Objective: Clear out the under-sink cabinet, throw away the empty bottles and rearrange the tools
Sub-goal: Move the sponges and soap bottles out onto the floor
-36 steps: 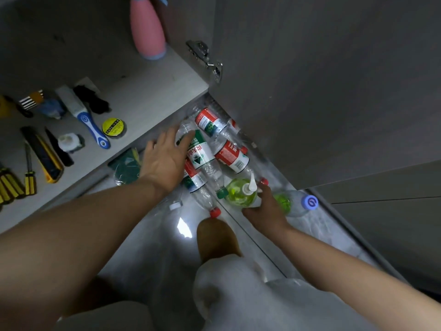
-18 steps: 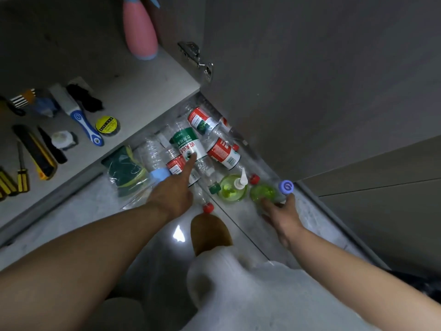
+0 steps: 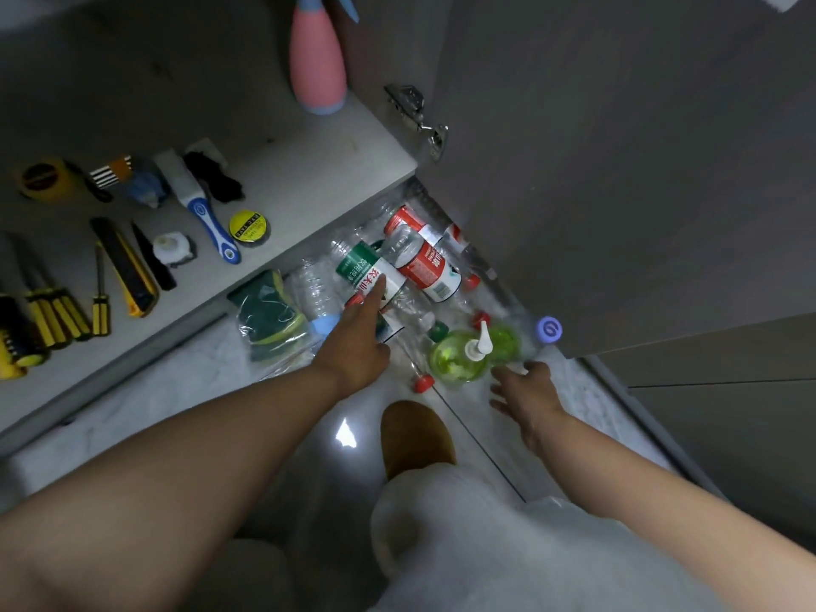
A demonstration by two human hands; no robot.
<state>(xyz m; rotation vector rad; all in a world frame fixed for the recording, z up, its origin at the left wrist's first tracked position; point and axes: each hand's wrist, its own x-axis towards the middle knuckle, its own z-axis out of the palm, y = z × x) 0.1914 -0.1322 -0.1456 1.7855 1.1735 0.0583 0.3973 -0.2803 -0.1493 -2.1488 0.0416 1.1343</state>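
Observation:
Several empty plastic bottles lie in a heap on the floor beside the open cabinet door. A green-labelled bottle [image 3: 368,271] is on top, with red-labelled bottles [image 3: 430,267] behind it. My left hand [image 3: 357,342] rests on the heap, its forefinger stretched onto the green-labelled bottle. A green pump bottle [image 3: 459,357] and a clear bottle with a purple cap [image 3: 549,329] lie nearer me. My right hand [image 3: 525,386] hovers just below them, fingers apart, holding nothing. Tools lie on the cabinet floor [image 3: 309,187]: screwdrivers [image 3: 57,315], a yellow utility knife [image 3: 128,276], a blue-handled brush [image 3: 207,218], tape rolls [image 3: 248,228].
A pink spray bottle [image 3: 317,64] stands at the back of the cabinet. The grey cabinet door [image 3: 618,170] stands open to the right of the heap. A bagged green sponge [image 3: 269,318] lies left of the bottles. My slippered foot [image 3: 415,435] is on the glossy floor.
My left hand slid back off the heap until only the forefinger touches the green-labelled bottle. My right hand let go of the green pump bottle and drew back toward me.

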